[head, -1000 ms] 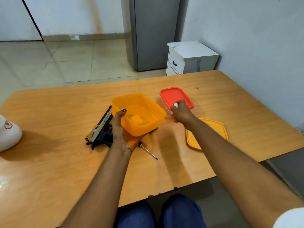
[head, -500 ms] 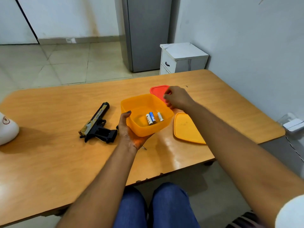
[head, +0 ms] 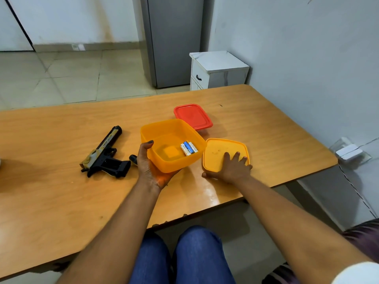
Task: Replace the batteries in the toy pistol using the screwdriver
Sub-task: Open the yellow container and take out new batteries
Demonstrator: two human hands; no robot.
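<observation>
My left hand (head: pixel 148 167) holds a yellow plastic box (head: pixel 162 156) tilted above the wooden table (head: pixel 51 197), with the thumb over its near-left rim. Three batteries (head: pixel 188 148) lie together inside it. My right hand (head: pixel 229 168) rests flat, fingers spread, on the yellow lid (head: pixel 221 147) lying just right of the box. The black and gold toy pistol (head: pixel 104 155) lies on the table to the left of my left hand. A small dark tip of the screwdriver handle (head: pixel 133 159) shows behind my left hand; the rest is hidden.
A closed container with a red lid (head: pixel 192 116) sits behind the yellow box. A white bedside cabinet (head: pixel 218 71) and a grey fridge (head: pixel 174 42) stand beyond the table's far edge. My knees are under the near table edge.
My right hand has left the red-lidded container and come down onto the yellow lid. The batteries have slid toward the right side of the box, which stays in my left hand.
</observation>
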